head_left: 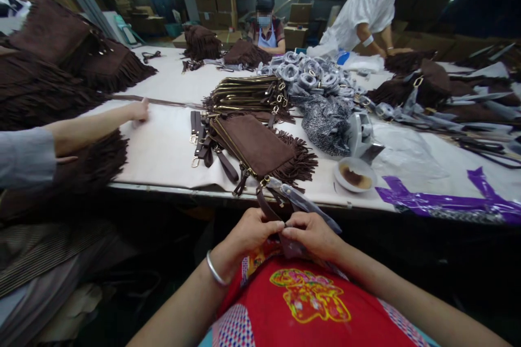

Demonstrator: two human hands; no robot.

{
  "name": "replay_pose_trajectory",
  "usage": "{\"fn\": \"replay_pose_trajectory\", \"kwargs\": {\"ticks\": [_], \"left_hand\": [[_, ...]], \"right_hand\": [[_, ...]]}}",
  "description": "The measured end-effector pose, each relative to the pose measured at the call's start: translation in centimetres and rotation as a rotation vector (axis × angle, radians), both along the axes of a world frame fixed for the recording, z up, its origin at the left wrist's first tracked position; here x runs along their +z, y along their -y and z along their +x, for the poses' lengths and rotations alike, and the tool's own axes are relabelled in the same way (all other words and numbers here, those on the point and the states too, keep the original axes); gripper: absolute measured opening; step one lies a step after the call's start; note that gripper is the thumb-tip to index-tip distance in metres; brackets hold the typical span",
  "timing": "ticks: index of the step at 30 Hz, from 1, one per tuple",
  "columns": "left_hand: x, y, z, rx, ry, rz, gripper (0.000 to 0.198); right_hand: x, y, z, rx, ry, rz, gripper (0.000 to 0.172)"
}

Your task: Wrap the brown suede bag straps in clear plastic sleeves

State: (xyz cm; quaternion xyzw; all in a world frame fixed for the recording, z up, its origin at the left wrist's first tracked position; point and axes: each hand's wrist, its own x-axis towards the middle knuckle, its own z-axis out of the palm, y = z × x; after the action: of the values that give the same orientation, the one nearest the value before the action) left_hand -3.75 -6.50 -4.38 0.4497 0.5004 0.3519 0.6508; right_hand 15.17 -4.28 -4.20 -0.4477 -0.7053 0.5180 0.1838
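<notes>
Close to my body, at the table's front edge, my left hand (254, 232) pinches a brown leather strap (265, 207) between thumb and fingers. Fingertips of my right hand (312, 234) meet it there, closed on the same strap. The strap hangs by a gold clasp from a brown fringed suede pouch (260, 143) lying flat on the table. A plastic-wrapped strap (311, 206) runs past my right fingers. Just left of the pouch lie several loose brown wrist straps (197, 138) with gold clasps. What sits right between my fingertips is too small to make out.
Behind the pouch is a stack of zipped pouches (244, 92), beside a heap of plastic-wrapped coiled straps (309, 73). A dish with brown contents (354, 174) and a tape dispenser (362, 135) stand right. A co-worker's arm (93, 124) reaches in from the left; two people work across the table.
</notes>
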Motion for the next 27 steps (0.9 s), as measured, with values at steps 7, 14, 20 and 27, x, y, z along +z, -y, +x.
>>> {"fn": "replay_pose_trajectory", "kwargs": {"ticks": [7, 14, 20, 27], "left_hand": [[0.3, -0.6, -0.7, -0.061, -0.038, 0.071, 0.024], [0.6, -1.2, -2.4, 0.060, 0.214, -0.141, 0.038], [0.0, -3.0, -2.9, 0.283, 0.504, -0.289, 0.022], [-0.8, -3.4, 0.7, 0.338, 0.555, -0.284, 0.011]], "right_hand": [[0.4, -0.4, -0.9, 0.054, 0.025, 0.147, 0.035], [1.4, -0.7, -1.5, 0.012, 0.020, 0.097, 0.036], [1.1, 0.7, -1.2, 0.039, 0.070, 0.097, 0.034], [0.8, -2.4, -2.4, -0.184, 0.218, 0.358, 0.036]]}}
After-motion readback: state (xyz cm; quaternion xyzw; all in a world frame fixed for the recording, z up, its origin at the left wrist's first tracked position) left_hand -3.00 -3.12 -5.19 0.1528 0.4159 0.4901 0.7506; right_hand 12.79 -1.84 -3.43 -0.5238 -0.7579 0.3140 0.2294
